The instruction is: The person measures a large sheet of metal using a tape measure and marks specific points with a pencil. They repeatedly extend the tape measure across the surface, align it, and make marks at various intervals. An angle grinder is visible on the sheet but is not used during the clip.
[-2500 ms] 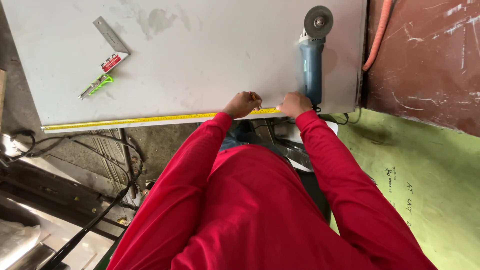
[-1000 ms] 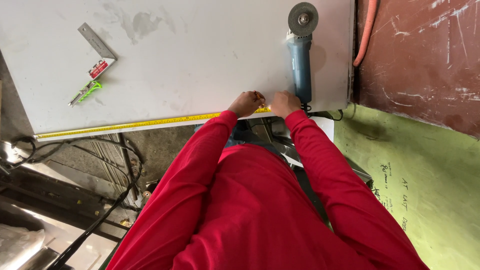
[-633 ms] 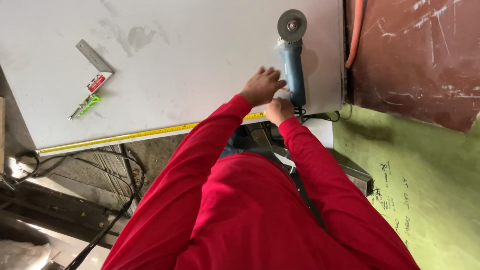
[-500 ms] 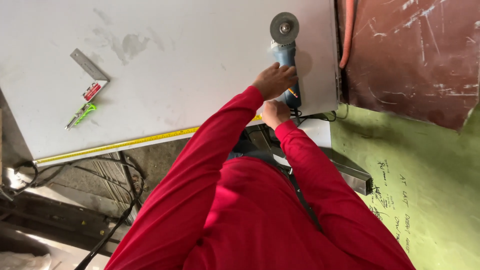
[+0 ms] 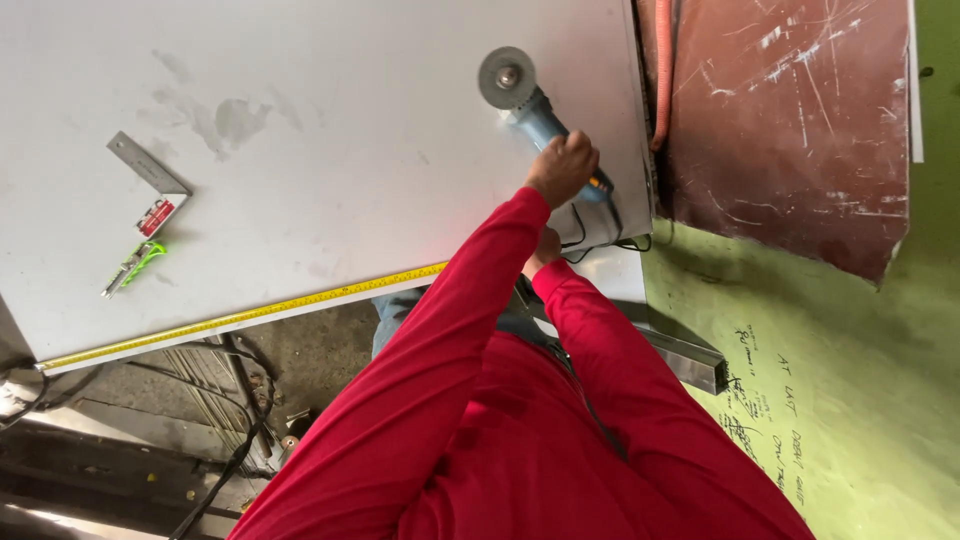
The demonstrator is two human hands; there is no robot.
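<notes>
Up at about one o'clock from the red-sleeved body, the left hand is clenched around the blue barrel of the angle grinder, knuckles on top, so the tool is gripped from above rather than cradled. The grinder lies on the pale grey sheet with its round disc pointing away toward eleven o'clock and its tail end toward the sheet's right edge; that angle keeps the disc out over open panel and the black cord trailing back off the near corner, clear of the wheel.

The right hand sits lower, near six o'clock of the left one, tucked behind the left forearm at the sheet's near edge. Only a sliver of it shows, so I cannot tell whether it is closed on anything or simply resting there.

Along the near edge of the sheet, from roughly nine o'clock in toward the arms, a yellow tape measure is stretched flat, following the edge as if laid to mark a length. Well apart, out at ten o'clock, a metal try square lies with its corner pointing away, and just below it a green marker, both parked out of the grinder's reach.

At two o'clock an orange hose runs down between the sheet and a scratched reddish-brown panel. A green floor with handwriting spreads at four o'clock
</notes>
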